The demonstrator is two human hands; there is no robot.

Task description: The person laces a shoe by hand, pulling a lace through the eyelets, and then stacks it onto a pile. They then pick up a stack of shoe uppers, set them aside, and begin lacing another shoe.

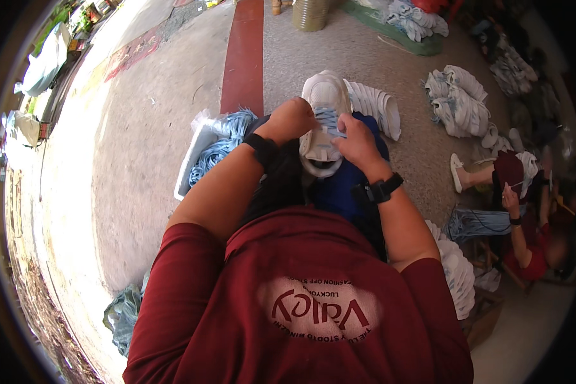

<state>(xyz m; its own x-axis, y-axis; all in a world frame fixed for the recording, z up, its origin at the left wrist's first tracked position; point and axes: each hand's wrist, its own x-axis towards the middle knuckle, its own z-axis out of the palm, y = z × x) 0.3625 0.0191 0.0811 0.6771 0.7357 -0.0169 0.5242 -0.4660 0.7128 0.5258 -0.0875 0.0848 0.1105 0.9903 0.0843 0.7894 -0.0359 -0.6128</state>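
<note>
A white sneaker (326, 96) rests on my lap with its toe pointing away from me. Light blue shoelace (326, 118) crosses its upper in several rows. My left hand (292, 120) is closed in a fist at the shoe's left edge, beside the lacing; what its fingers hold is hidden. At the right edge, my right hand (360, 141) pinches the shoelace between thumb and fingers, close to the lower rows. The shoe's opening faces me.
Left of my knee stands a white tray (184, 168) of light blue laces (219, 152). Stacked white shoes (379, 109) lie beyond my right knee, with more shoe piles (456, 99) farther right. A co-worker (525, 246) sits at right. A metal tin (310, 14) stands ahead.
</note>
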